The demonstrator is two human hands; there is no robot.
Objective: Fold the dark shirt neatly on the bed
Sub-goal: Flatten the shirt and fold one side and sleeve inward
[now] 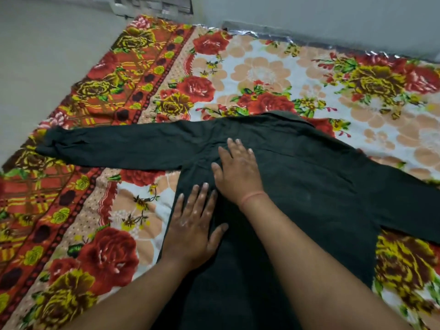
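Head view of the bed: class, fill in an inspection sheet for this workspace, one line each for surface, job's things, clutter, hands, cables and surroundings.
Surface: floral bedspread, red, yellow and peach flowers, lying flat.
Job's things: dark shirt spread out unfolded, collar far from the person, left sleeve stretched straight out, other sleeve running off the right edge.
Clutter: nothing seen.
Hands: left hand and right hand both flat, palms down on the shirt near its left side; thin band on the right wrist.
Cables: nothing seen.
Surroundings: grey floor beside the bed; wall behind.
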